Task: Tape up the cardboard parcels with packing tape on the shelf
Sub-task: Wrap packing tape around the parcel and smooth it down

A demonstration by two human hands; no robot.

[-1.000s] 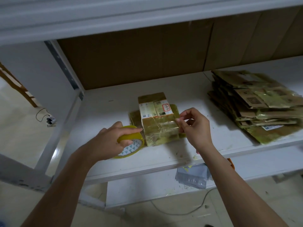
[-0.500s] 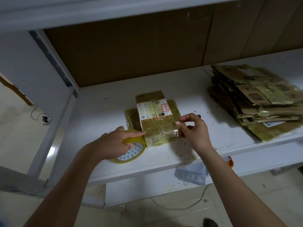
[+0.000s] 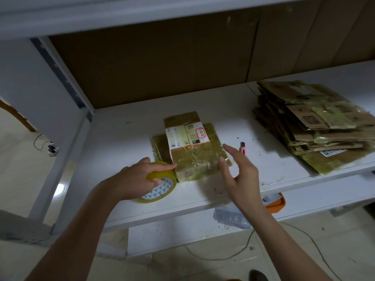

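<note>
Parcel [image 3: 192, 151] lies taped on the white shelf [image 3: 125, 138]. Left hand [image 3: 134, 179] grips the tape roll [image 3: 160, 183], touching the parcel's left side. Right hand [image 3: 239, 175] hovers beside it, fingers straight, holding nothing.

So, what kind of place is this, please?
Probably a small packing or storage room. A white metal shelf holds a taped cardboard parcel with a shipping label, a stack of flattened cartons and a pink utility knife; the left hand grips a packing tape roll.
</note>
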